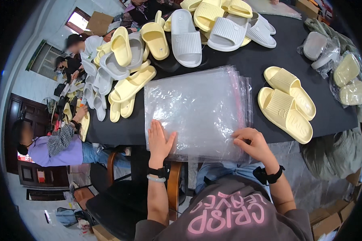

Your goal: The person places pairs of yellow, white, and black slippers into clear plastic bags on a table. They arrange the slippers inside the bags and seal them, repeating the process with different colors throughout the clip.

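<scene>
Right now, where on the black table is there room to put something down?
The black table is bare left of the clear bags, in front of the loose slippers. Another gap is between the yellow slipper pair and the plastic-wrapped slippers on the right. It's crowded at the back left, where loose slippers pile up.

The flat black surface (285,52) carries stacked clear plastic bags (193,112) at near middle, ribbed yellow slippers (275,106) right, piled grey and yellow slippers (186,38) far left, plastic-wrapped slippers (346,70) far right.
</scene>
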`<state>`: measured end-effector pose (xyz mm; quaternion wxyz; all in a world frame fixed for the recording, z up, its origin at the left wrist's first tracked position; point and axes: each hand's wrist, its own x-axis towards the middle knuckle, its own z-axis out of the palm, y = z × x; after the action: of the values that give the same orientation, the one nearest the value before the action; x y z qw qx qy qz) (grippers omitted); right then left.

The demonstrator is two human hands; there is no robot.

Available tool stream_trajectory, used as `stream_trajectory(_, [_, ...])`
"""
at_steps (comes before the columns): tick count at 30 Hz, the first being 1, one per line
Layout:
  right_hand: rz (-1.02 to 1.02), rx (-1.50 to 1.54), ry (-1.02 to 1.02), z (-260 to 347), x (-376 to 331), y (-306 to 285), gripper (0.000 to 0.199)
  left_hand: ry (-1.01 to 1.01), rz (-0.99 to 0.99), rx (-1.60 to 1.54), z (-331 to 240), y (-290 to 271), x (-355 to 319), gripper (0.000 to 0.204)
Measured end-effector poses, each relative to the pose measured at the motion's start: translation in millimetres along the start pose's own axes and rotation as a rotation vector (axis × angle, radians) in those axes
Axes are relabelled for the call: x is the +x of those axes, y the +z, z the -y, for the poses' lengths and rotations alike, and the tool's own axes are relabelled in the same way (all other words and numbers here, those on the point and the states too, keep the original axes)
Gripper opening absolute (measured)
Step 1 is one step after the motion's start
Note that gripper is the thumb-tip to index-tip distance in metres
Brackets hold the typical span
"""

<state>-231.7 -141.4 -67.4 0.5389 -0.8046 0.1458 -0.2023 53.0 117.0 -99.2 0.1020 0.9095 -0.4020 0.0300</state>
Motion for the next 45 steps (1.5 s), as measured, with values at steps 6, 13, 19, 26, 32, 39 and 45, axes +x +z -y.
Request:
stream_trajectory(6, [0.071, -0.044, 0.103, 21.9, 14.3, -13.3, 0.028, 0.005, -0.007, 0.027, -0.2, 2.9, 0.3, 0.090])
stream_trajectory(13, [-0.064, -0.187, 0.114, 14.0, 72.8, -14.1, 0.040, 0.004, -0.025, 0.007, -9.6, -7.7, 1.7, 0.082])
stream_trajectory(19, [-0.183, 0.085, 0.108, -10.9, 101.6, 14.2, 0.035, -0.053, -0.020, -0.055, -1.9, -9.6, 11.2, 0.074])
stream_trajectory(26, [-0.177, -0.366, 0.083, -12.7, 82.7, 4.4, 0.021, -0.046, -0.028, 0.087, 8.1, 9.7, 11.1, 0.072])
stream_trajectory(32, [-0.276, -0.634, -0.309, 25.3, 69.1, 10.5, 0.052, -0.036, -0.022, 0.043, 3.2, 8.6, 14.2, 0.075])
stream_trajectory(39, [0.118, -0.831, -0.323, -5.1, 54.5, 52.1, 0.075, -0.045, 0.030, 0.041, 7.1, 2.4, 14.5, 0.078])
stream_trajectory(45, [0.134, -0.810, -0.282, -14.3, 50.6, 48.4, 0.077, 0.007, 0.381, 0.044, 20.3, -52.5, 30.7, 0.089])
